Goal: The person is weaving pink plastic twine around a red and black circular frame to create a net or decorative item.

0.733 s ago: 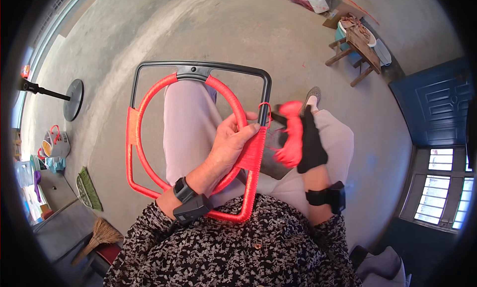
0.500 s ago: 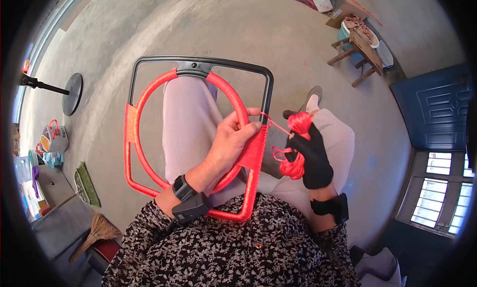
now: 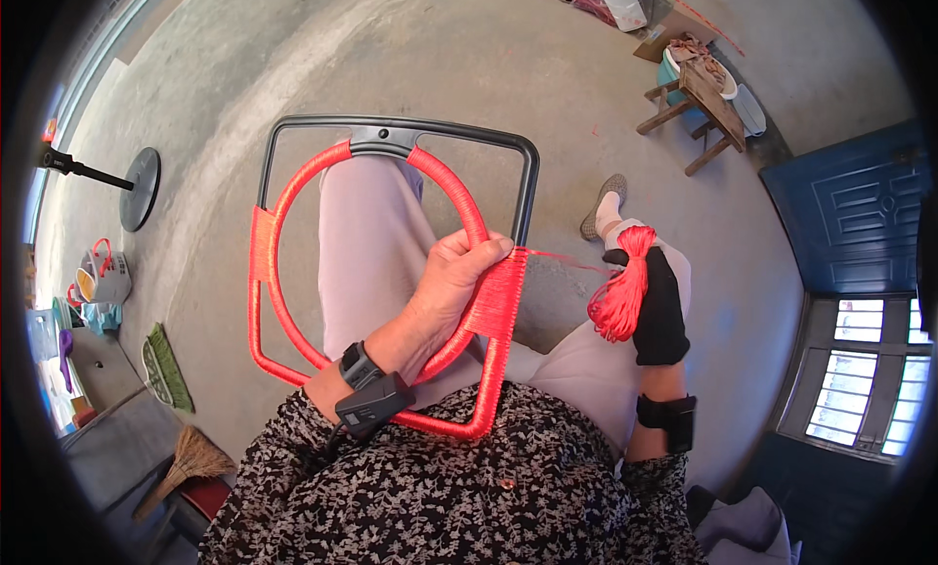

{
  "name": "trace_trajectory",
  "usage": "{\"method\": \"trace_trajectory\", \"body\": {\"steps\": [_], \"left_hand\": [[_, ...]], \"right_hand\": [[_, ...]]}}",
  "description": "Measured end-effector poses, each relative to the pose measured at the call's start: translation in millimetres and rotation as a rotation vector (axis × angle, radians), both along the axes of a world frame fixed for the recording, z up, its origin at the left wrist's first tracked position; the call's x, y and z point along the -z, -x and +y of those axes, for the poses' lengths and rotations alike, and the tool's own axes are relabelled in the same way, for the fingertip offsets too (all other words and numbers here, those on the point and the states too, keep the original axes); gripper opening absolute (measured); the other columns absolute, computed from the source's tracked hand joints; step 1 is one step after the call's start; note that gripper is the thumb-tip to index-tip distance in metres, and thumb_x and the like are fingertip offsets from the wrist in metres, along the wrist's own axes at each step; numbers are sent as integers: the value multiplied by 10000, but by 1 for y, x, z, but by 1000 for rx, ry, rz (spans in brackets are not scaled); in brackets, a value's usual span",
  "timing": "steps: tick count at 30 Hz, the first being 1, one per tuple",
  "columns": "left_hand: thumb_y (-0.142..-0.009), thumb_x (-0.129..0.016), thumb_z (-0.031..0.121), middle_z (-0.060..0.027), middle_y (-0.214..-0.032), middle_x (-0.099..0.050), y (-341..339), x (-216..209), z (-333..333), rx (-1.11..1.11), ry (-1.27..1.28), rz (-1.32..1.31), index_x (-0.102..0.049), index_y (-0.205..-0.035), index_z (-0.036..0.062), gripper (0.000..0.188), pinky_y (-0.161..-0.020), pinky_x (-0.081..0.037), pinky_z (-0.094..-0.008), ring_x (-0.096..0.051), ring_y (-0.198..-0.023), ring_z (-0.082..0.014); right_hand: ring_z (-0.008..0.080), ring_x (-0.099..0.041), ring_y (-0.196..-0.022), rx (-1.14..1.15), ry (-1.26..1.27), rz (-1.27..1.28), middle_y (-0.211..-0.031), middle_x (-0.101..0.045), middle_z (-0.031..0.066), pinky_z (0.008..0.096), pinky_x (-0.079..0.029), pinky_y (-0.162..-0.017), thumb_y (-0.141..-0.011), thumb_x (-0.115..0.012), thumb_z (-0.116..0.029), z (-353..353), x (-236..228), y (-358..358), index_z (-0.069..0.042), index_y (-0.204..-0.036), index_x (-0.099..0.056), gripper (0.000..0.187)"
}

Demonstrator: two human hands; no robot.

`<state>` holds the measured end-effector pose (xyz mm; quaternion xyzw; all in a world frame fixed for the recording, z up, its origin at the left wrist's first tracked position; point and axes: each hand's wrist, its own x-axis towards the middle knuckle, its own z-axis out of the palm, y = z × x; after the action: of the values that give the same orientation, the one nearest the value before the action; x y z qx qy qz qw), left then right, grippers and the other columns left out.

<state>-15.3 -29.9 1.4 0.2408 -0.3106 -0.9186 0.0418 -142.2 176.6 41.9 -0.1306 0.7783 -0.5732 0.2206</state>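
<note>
Over the left thigh (image 3: 366,262), gripped along its right side by bare left hand (image 3: 440,277): red-wrapped frame (image 3: 496,306), mostly left of those fingers | farther right, clutched in gloved right hand (image 3: 660,306): red cord bundle (image 3: 621,289), strand (image 3: 567,259) stretched back to frame

A black glove (image 3: 666,332) covers the right hand (image 3: 660,309), with black wrist straps (image 3: 668,420), floral top (image 3: 454,501) and pale trousers (image 3: 366,257).

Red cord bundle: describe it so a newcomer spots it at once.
From the blue door at the picture's right, go left to the black-gloved right hand. The red cord bundle is held there. Unlike the red wrapping wound tightly on the frame, it is a loose hank of loops, gathered narrow near its top.
</note>
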Motion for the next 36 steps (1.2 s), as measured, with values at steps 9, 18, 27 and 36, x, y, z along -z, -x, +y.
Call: {"method": "trace_trajectory", "body": {"steps": [9, 18, 27, 36], "left_hand": [[-860, -643, 140, -55, -880, -624, 2, -5, 5, -48, 237, -57, -524, -1111, 18, 303, -640, -532, -255, -624, -721, -122], [-835, -673, 158, -128, -1069, -546, 0, 2, 3, -48, 215, -71, -375, -1236, -1, 524, -697, -539, -300, -620, -841, -163], [-866, -637, 149, -63, -974, -579, 2, 7, 6, -77, 205, 17, -441, -1200, 37, 403, -674, -529, -263, -615, -817, -125], [-881, -632, 186, -17, -815, -622, -3, 3, -1, 10, 141, -31, -567, -1017, 55, 200, -609, -504, -236, -609, -704, -99]], "right_hand": [[133, -596, -958, -726, -152, -329, -1100, -625, 77, 286, -479, -836, -958, -474, -256, -32, 61, -39, -22, -1221, -538, 358], [150, -589, -1020, -366, 448, -234, -1134, -603, 96, 279, -460, -887, -881, -589, -232, -110, 31, -15, -76, -1340, -430, 510], [134, -608, -961, -241, 225, -84, -1082, -630, 69, 278, -477, -857, -820, -656, -60, -111, 28, -11, -36, -1228, -552, 421], [251, -658, -752, -62, -520, 733, -846, -661, 113, 316, -514, -700, -787, -641, -144, 26, -2, 42, -37, -957, -624, 202]]}}
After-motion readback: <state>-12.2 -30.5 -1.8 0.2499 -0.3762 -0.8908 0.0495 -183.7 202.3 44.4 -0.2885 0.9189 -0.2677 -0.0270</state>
